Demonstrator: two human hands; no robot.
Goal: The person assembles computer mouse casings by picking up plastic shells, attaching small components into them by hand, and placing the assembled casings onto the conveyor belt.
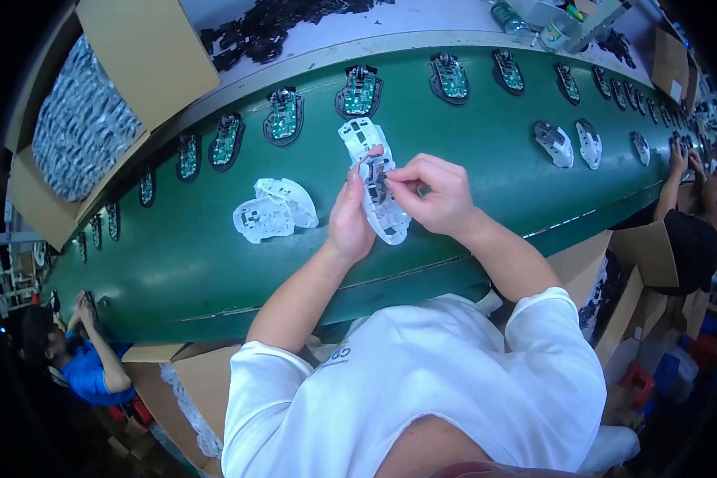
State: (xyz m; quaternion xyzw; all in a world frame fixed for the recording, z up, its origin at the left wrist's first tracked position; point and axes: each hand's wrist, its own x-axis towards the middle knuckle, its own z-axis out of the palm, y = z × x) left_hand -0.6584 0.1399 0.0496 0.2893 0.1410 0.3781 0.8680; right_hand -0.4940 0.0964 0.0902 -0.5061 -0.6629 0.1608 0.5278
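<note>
A white plastic computer mouse shell [387, 221] is tilted up over the green belt, its inner side facing me with dark parts inside. My left hand [349, 221] grips it along its left edge, thumb near the top. The fingertips of my right hand [436, 191] are pinched together at the middle of the shell; what they hold, if anything, is too small to make out. Just beyond, another white shell piece [360, 134] touches or overlaps the held one; I cannot tell if they are joined. To the left, more white shell pieces [267, 213] lie overlapping on the belt.
Along the far side of the green belt [486, 159] runs a row of black mouse bases with green circuit boards [358, 92]. White-and-dark shells [554, 143] lie to the right. A carton of wrapped parts [80, 119] stands far left. Co-workers sit at both ends, one in blue [95, 374].
</note>
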